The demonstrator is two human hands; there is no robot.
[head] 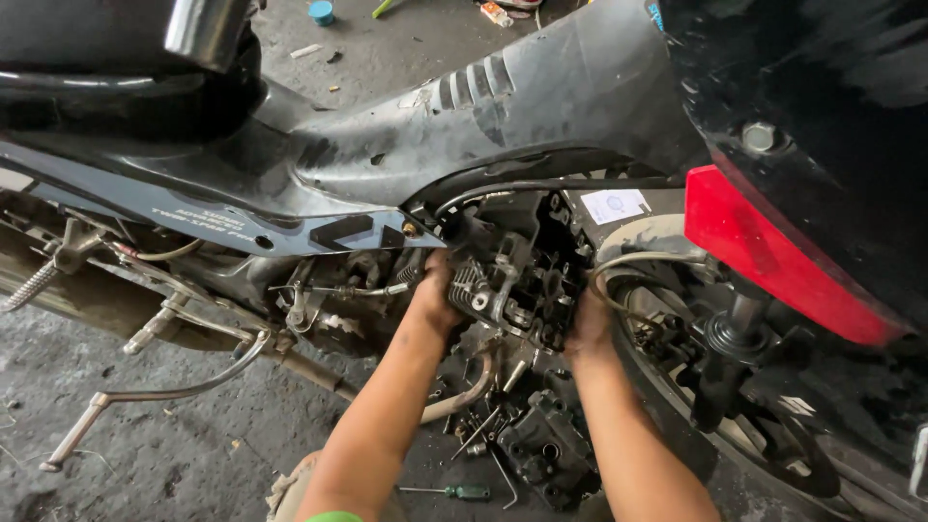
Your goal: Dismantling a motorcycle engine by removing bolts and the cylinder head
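Grimy concrete workshop floor (145,445) runs under everything, oil-dark and littered with scraps. Our left hand (437,290) has its fingers curled shut around the finned side of the engine cylinder head (507,285), gripping it at the head's nine o'clock edge; the fingertips are tucked behind the fins and we cannot see them. Our right hand (588,324) presses against the head's three o'clock side, fingers hooked round behind the metal, so how tightly they close we cannot tell. Between both hands the head sits in the motorcycle frame, just below the grey body panel (503,116). A thin cable (628,261) loops over the right wrist toward one o'clock. At six o'clock from the hands a second dark engine casting (546,449) lies on the floor, with loose bolts and a hex key near it, and a green-handled screwdriver (454,491) at seven o'clock. Farther out, the kick-start lever (145,396) stretches toward eight o'clock, the red fairing (773,256) stands at three o'clock, and a blue cap (321,12) rests on the floor at twelve.
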